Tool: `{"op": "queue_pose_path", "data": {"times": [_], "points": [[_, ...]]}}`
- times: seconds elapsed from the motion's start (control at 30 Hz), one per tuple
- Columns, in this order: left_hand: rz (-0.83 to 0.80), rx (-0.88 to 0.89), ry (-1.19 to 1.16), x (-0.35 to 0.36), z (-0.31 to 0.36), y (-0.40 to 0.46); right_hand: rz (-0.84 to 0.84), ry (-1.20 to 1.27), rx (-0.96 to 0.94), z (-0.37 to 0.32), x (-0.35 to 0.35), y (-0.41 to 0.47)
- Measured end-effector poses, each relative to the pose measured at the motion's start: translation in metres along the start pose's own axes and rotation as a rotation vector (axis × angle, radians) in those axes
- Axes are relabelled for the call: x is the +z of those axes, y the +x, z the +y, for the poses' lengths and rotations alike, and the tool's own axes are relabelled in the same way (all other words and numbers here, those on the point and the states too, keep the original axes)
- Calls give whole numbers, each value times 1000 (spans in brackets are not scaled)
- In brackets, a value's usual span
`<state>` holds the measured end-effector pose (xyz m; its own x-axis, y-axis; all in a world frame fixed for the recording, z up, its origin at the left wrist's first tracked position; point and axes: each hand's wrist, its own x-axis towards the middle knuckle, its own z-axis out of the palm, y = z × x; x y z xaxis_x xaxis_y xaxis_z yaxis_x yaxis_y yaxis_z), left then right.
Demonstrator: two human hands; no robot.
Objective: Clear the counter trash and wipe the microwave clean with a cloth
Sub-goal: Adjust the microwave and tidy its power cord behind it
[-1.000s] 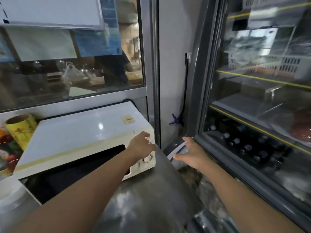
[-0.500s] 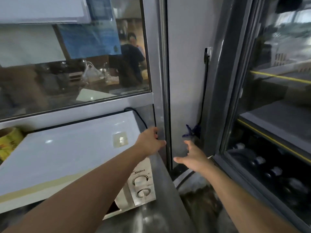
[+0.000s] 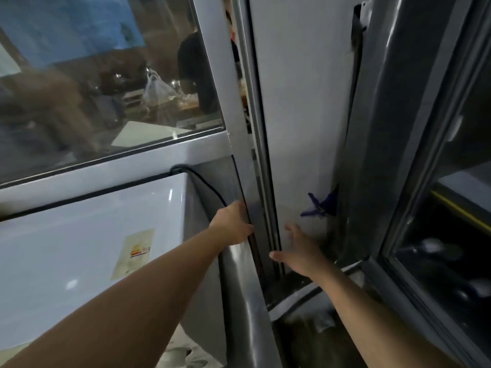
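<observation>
The white microwave (image 3: 87, 251) fills the lower left; I see only its top, with a yellowed sticker on it. My left hand (image 3: 230, 224) lies just past its right rear corner, with the fingers curled over the edge of the steel frame (image 3: 239, 181) and hidden behind it. My right hand (image 3: 299, 251) hovers with spread fingers in the gap between that frame and the grey wall (image 3: 300, 115), holding nothing. No cloth or trash shows in view.
A black power cord (image 3: 204, 183) runs down behind the microwave toward my left hand. A blue clip (image 3: 317, 207) hangs on a cable at the wall. A glass-door fridge (image 3: 438, 235) stands close on the right. Behind the window (image 3: 106, 88) stands a person.
I have leaned in toward the corner. My left hand slid off the microwave's front corner back to the steel frame edge. My right hand rose from the low gap toward the wall.
</observation>
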<state>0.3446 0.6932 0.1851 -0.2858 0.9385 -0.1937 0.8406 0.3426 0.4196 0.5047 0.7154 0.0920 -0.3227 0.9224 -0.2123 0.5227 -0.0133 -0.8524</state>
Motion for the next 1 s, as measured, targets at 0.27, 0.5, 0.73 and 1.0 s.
{"op": "queue_pose_path", "data": {"times": [0.27, 0.5, 0.73, 1.0], "points": [[-30, -19, 271, 34, -17, 68, -85, 83, 8, 30, 15, 58], [28, 91, 698, 60, -32, 111, -145, 171, 47, 53, 29, 87], [-21, 113, 1109, 79, -44, 124, -190, 179, 61, 71, 40, 98], [70, 163, 1117, 79, -32, 109, -191, 213, 70, 71, 31, 87]]}}
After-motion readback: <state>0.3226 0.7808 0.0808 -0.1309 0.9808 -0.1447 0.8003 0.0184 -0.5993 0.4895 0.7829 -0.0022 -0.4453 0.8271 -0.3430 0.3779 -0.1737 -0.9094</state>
